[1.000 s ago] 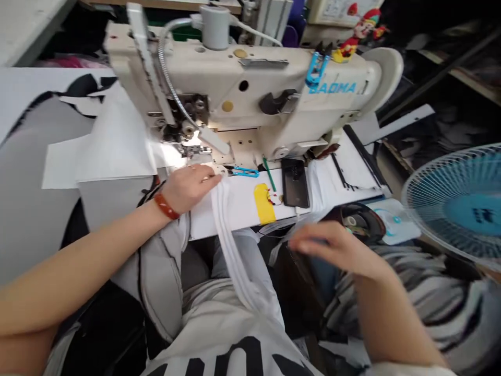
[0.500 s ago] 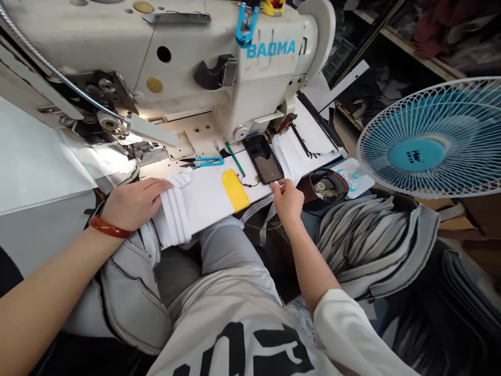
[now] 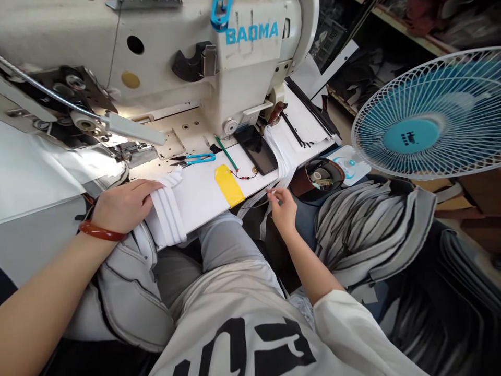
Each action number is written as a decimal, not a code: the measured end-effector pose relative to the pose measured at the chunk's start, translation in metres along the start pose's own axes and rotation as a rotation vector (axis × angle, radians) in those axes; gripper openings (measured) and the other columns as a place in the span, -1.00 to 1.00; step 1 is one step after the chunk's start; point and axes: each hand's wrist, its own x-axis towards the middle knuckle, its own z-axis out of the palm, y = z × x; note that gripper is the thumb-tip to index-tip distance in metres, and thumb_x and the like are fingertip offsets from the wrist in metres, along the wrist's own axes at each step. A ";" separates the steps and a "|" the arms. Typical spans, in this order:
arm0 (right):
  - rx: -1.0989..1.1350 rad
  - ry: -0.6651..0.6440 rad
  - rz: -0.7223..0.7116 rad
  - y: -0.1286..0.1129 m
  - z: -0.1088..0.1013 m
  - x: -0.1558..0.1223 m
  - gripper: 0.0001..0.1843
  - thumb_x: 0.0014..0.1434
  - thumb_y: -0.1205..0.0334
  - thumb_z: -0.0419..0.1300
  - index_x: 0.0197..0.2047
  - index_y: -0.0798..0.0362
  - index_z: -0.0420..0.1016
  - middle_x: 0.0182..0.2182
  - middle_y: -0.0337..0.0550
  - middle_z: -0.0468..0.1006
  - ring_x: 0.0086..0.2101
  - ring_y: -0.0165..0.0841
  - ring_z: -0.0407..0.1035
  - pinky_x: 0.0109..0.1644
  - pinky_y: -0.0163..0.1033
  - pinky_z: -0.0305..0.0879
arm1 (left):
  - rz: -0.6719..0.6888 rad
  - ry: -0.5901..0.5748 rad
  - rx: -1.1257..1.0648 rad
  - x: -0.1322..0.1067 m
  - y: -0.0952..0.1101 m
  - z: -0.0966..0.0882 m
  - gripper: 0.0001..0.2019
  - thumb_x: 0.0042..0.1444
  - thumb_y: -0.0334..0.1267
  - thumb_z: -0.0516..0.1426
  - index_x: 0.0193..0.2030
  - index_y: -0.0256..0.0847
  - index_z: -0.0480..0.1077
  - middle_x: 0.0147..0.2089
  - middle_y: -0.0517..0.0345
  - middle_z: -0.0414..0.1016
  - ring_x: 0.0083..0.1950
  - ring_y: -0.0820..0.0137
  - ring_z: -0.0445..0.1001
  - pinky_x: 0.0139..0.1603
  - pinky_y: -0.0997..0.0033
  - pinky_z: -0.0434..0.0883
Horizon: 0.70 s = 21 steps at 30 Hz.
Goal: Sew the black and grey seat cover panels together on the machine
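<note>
One sewing machine (image 3: 164, 57), one blue snips (image 3: 195, 158), one yellow tag (image 3: 229, 191), one phone (image 3: 260, 151). The left hand (image 3: 123, 205) lies flat, fingers together, on folded white strips (image 3: 168, 209) at the table's (image 3: 199, 196) near edge. The right hand (image 3: 284, 209) pinches a small white piece (image 3: 273, 192).

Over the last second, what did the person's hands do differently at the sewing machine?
The right hand reached from over the lap up to the table edge by the phone, then drew slightly back, now pinching something small and white. The left hand slid back from near the needle and stays pressed on the folded white strips. The blue snips and yellow tag kept their places.
</note>
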 end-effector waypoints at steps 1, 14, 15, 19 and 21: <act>-0.026 0.039 0.008 0.008 0.001 -0.004 -0.77 0.22 0.05 0.17 -0.18 -0.02 0.54 -0.11 -0.05 0.60 -0.05 -0.18 0.44 0.05 -0.04 0.32 | 0.001 0.002 -0.005 0.000 -0.001 0.001 -0.64 0.28 -0.37 -0.05 -0.07 -0.20 0.58 -0.10 0.21 0.65 -0.23 0.35 0.60 -0.31 0.39 0.39; -0.353 -0.030 0.230 0.043 0.066 0.049 -0.74 0.13 0.25 0.17 -0.17 0.09 0.64 0.14 0.18 0.43 0.15 -0.03 0.27 0.12 0.04 0.29 | -0.049 -0.220 -0.003 0.004 -0.001 -0.005 -0.62 0.33 -0.30 -0.10 0.02 -0.11 0.54 0.00 0.19 0.62 -0.09 0.31 0.60 -0.22 0.37 0.43; -0.366 -0.020 0.264 0.044 0.067 0.054 -0.72 0.14 0.26 0.14 -0.16 0.11 0.64 0.07 0.20 0.48 0.07 -0.04 0.35 0.06 0.01 0.32 | -0.061 -0.222 -0.016 0.004 0.000 -0.005 -0.61 0.32 -0.30 -0.10 0.03 -0.11 0.54 0.00 0.18 0.62 -0.09 0.28 0.60 -0.21 0.34 0.44; -0.396 -0.010 0.342 0.057 0.060 0.076 -0.68 0.16 0.28 0.07 -0.17 0.13 0.64 -0.28 0.17 0.62 -0.23 -0.07 0.50 -0.19 -0.11 0.37 | -0.125 -0.277 -0.025 0.003 -0.004 0.000 -0.59 0.27 -0.28 -0.07 0.08 -0.02 0.53 0.04 0.18 0.60 -0.06 0.19 0.59 -0.15 0.27 0.44; -0.408 0.001 0.331 0.064 0.053 0.087 -0.63 0.20 0.29 0.02 -0.15 0.18 0.64 -0.34 0.19 0.62 -0.29 -0.07 0.52 -0.24 -0.13 0.36 | -0.137 -0.319 -0.020 0.002 -0.007 0.003 -0.58 0.25 -0.26 -0.07 0.10 0.06 0.52 0.06 0.23 0.59 -0.04 0.19 0.59 -0.15 0.27 0.44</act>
